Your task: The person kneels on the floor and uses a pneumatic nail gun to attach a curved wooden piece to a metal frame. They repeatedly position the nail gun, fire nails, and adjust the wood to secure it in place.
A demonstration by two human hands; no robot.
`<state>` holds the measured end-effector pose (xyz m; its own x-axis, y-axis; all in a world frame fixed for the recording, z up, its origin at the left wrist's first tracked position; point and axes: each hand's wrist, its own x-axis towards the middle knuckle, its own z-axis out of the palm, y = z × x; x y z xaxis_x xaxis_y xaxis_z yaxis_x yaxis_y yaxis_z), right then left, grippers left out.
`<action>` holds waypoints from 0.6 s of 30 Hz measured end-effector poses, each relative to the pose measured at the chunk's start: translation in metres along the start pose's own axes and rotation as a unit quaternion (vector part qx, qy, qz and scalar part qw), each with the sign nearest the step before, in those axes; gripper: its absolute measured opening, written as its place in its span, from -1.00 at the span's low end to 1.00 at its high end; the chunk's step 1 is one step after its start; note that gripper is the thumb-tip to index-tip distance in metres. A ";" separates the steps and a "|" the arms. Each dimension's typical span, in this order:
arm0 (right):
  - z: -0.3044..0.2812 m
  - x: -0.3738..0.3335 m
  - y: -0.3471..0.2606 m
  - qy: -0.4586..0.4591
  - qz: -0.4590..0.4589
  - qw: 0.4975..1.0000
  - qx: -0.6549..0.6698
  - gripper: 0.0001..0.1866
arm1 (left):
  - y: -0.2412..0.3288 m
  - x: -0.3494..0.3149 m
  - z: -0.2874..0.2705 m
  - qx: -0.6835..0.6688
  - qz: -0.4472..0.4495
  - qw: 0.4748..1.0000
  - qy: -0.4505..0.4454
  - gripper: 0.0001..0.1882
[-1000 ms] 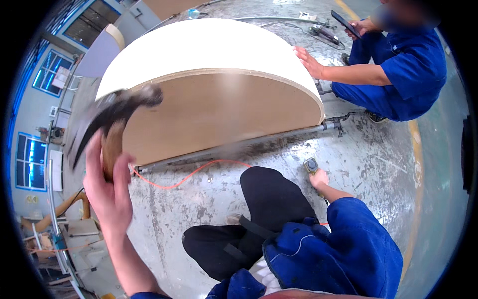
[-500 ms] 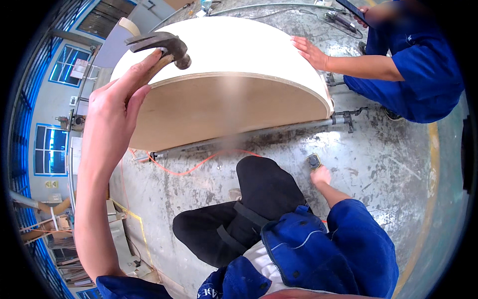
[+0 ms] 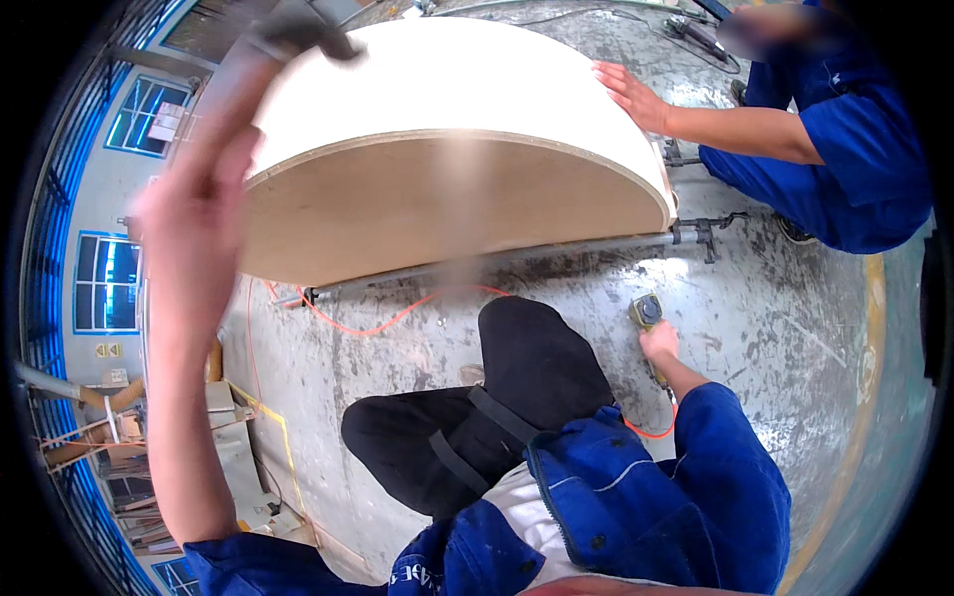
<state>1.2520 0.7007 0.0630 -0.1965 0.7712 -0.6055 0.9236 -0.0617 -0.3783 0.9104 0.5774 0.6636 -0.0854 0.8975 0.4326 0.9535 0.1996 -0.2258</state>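
Observation:
My left hand (image 3: 204, 214), smeared by motion, grips a claw hammer (image 3: 308, 38) raised at the upper left. Its dark head hangs over the left end of a big half-round wooden piece (image 3: 348, 204) with a bright white curved skin (image 3: 467, 74). I cannot see the hammer touching it. Low at my right, my right hand (image 3: 659, 341) is closed round the handle of a yellow and black air nailer (image 3: 646, 310), held near the floor and apart from the wood. An orange hose (image 3: 651, 434) runs from the nailer's lower end.
At the right a crouching co-worker in blue (image 3: 860, 139) rests one hand (image 3: 636, 101) on the white skin. A long bar clamp (image 3: 556, 246) lies along the piece's near edge. An angle grinder (image 3: 699, 36) lies on the floor behind. The orange hose crosses before my knee.
My left hand has swung the hammer up and to the left, blurring it. The nailer is turned slightly and more of its hose shows. The co-worker's hand stays on the white skin.

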 end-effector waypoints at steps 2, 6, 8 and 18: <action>0.005 -0.003 -0.006 -0.017 0.007 1.000 0.004 -0.54 | 0.012 0.001 0.002 0.038 -0.047 0.992 -0.115 -0.49; 0.011 -0.003 -0.002 -0.001 0.011 1.000 -0.002 -0.56 | 0.010 0.018 -0.026 -0.018 -0.052 0.998 -0.033 -0.53; 0.015 0.006 0.006 0.011 0.012 1.000 0.001 -0.55 | 0.001 0.018 -0.037 -0.030 -0.007 0.998 0.054 -0.48; 0.017 0.005 0.005 0.002 -0.003 1.000 0.005 -0.53 | 0.017 0.024 -0.016 -0.046 -0.081 0.995 -0.034 -0.50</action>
<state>1.2503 0.6941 0.0463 -0.2006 0.7743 -0.6002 0.9190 -0.0636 -0.3891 0.9297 0.5959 0.6841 -0.2566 0.8812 0.3969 0.9478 0.3098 -0.0751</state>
